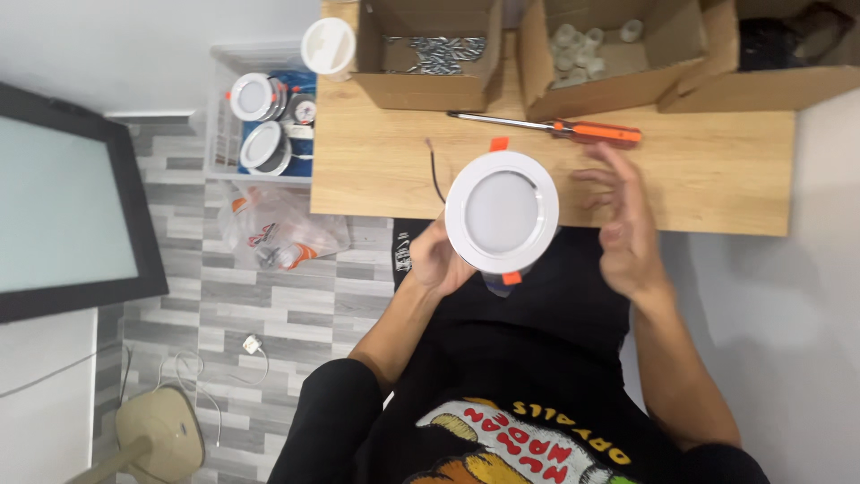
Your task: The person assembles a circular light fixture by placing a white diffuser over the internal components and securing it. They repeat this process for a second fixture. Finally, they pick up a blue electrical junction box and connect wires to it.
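My left hand (439, 260) grips a round white recessed light (502, 211) from below, its frosted face turned up toward me. Orange spring clips stick out at its top and bottom edges, and a thin dark wire trails from it over the wooden table (717, 179). My right hand (623, 220) hovers just right of the light, fingers spread and slightly blurred, holding nothing. An orange-handled screwdriver (560, 128) lies on the table just beyond the light.
Three open cardboard boxes sit at the table's far edge: one with screws (434, 54), one with white plastic parts (582, 49), one with dark items (788, 40). A clear bin of similar lights (264, 125) and a plastic bag (282, 235) lie on the floor at left.
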